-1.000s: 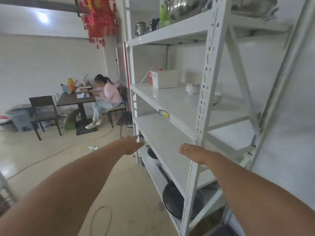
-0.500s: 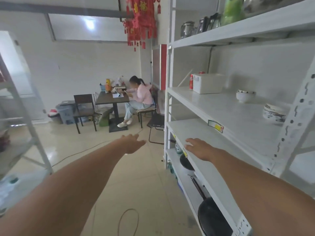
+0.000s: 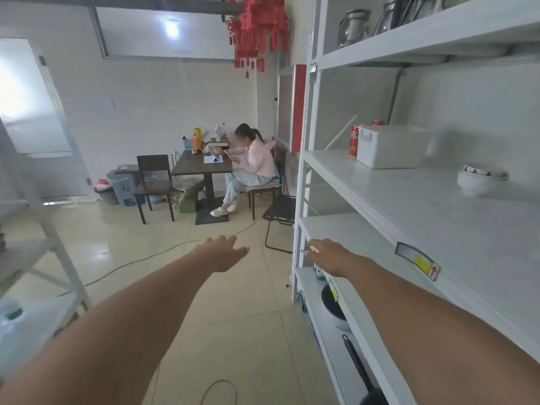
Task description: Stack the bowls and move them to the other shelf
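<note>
Moved: view has swung left since a second ago; both arms stay outstretched.
Left hand (image 3: 225,252): empty, fingers spread above tiled floor.
Right hand (image 3: 331,256): empty, loosely spread beside white metal shelf unit (image 3: 380,200).
Bowls: stacked white ceramic bowls (image 3: 479,181) on middle shelf, near white plastic box (image 3: 391,146) and red can (image 3: 354,140).

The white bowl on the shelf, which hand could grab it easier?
Probably the right hand. It is empty and already beside the shelf unit that holds the white bowl. The left hand, empty too, hangs out over the floor, farther away.
</note>
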Action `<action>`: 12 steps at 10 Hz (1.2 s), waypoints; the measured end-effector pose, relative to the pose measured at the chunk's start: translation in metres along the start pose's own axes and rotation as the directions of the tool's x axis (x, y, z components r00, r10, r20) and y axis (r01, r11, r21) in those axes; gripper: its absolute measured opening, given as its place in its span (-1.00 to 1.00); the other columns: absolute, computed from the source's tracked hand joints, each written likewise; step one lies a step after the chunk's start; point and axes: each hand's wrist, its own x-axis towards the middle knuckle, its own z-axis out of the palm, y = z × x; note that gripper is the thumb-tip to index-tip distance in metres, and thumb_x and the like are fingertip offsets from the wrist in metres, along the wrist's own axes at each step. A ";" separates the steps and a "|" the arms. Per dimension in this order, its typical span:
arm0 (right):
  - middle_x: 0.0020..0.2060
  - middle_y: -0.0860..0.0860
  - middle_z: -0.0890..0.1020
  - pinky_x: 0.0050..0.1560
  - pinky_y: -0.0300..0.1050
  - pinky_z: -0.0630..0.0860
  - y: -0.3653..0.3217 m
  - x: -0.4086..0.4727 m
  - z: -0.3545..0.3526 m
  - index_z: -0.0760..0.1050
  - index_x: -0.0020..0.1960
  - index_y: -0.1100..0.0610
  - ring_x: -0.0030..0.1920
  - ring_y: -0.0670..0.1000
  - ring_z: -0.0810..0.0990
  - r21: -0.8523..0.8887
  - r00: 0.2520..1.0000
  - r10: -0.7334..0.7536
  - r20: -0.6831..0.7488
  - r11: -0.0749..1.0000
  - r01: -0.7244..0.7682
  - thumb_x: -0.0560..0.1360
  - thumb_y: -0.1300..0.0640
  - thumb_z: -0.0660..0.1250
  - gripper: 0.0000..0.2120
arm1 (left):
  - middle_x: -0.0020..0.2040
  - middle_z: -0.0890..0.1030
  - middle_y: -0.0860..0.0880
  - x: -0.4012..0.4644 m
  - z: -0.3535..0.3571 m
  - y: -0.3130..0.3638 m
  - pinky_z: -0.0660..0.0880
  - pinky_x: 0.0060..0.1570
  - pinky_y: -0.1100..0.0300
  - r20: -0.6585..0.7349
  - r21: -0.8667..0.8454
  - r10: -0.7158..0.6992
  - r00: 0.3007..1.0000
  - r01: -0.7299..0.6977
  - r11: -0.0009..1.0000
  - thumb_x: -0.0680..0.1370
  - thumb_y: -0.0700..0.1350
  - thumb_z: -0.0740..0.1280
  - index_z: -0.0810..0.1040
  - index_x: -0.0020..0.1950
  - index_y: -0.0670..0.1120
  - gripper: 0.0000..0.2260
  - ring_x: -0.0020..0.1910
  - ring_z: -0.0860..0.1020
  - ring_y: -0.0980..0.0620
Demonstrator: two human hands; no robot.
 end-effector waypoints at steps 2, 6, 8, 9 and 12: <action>0.60 0.11 0.22 0.49 0.12 0.24 -0.001 0.073 -0.030 0.21 0.61 0.02 0.56 0.18 0.23 0.008 0.999 -0.034 -0.001 0.999 0.034 0.69 -0.13 0.06 -0.47 | 0.54 0.19 -0.14 0.064 -0.019 0.014 0.08 0.46 -0.17 -0.030 0.046 -0.029 0.999 0.031 0.998 0.60 0.25 0.04 0.16 0.55 -0.01 -0.42 0.52 0.12 -0.22; 0.61 0.08 0.22 0.53 0.14 0.23 -0.016 0.208 -0.047 0.18 0.63 0.01 0.57 0.17 0.23 -0.033 0.997 -0.068 0.039 0.997 0.069 0.69 -0.13 0.08 -0.45 | 0.57 0.11 -0.12 0.212 -0.045 0.006 0.02 0.48 -0.17 0.038 0.019 -0.048 0.998 0.047 0.999 0.60 0.25 0.03 0.10 0.57 -0.01 -0.40 0.54 0.06 -0.21; 0.64 0.08 0.15 0.57 0.14 0.17 -0.024 0.279 -0.076 0.13 0.65 0.01 0.61 0.15 0.17 -0.053 0.997 -0.030 0.066 0.998 0.033 0.71 -0.14 0.06 -0.44 | 0.55 0.12 -0.19 0.312 -0.076 0.009 0.19 0.41 -0.14 0.031 0.097 0.069 0.997 -0.071 0.993 0.65 0.08 0.01 0.09 0.56 0.00 -0.52 0.49 0.15 -0.29; 0.62 0.07 0.20 0.55 0.16 0.21 -0.027 0.307 -0.089 0.16 0.64 -0.02 0.59 0.15 0.22 -0.031 0.999 -0.001 0.032 1.000 0.002 0.69 -0.17 0.09 -0.44 | 0.54 0.12 -0.21 0.354 -0.089 0.023 0.19 0.42 -0.17 0.042 0.174 0.113 0.993 -0.118 0.978 0.66 0.05 0.02 0.07 0.55 0.02 -0.54 0.49 0.12 -0.31; 0.57 0.04 0.28 0.49 0.10 0.30 0.012 0.334 -0.163 0.25 0.60 0.03 0.53 0.13 0.30 0.006 0.992 0.052 -0.117 0.999 -0.052 0.69 -0.07 0.11 -0.50 | 0.57 0.11 -0.19 0.437 -0.103 0.132 0.18 0.46 -0.07 0.043 0.019 0.349 0.936 -0.350 0.937 0.65 0.06 0.09 0.06 0.57 -0.06 -0.48 0.52 0.16 -0.21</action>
